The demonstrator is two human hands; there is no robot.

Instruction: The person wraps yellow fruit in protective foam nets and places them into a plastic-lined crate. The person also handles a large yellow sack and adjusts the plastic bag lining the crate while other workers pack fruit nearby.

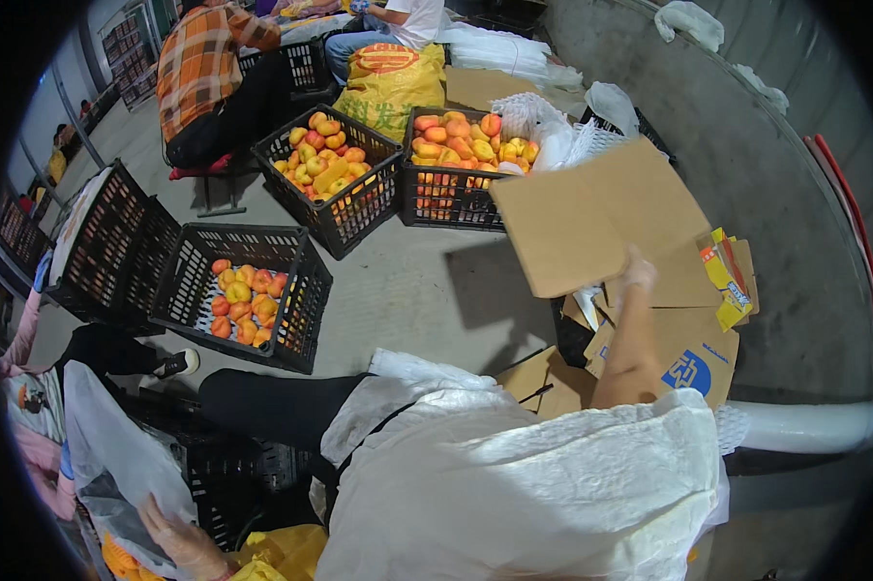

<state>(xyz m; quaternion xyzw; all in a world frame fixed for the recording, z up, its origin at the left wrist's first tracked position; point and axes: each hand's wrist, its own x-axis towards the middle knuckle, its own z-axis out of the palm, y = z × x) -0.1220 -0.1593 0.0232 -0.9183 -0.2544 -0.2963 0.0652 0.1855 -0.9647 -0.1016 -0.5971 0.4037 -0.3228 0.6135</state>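
My right hand (638,272), in a thin clear glove, grips the lower edge of a folded brown cardboard piece (563,229), held above flattened cardboard boxes (690,341) at my right. My left hand (179,534) is low at the left, its fingers spread, over or against pale grey cloth (121,450); nothing shows in it. A yellow bag (284,555) lies beside that wrist. Ahead to the left, a black plastic crate (248,232) holds orange-red peaches or similar fruit (239,292). Two fuller fruit crates (360,229) (455,197) stand farther off.
A person (30,436) with pink sleeves sits close at my left, and a person in a plaid shirt (197,65) sits ahead. White foam netting (527,112) lies over the far crate. A low concrete wall (756,189) and a white roll (807,427) are at the right.
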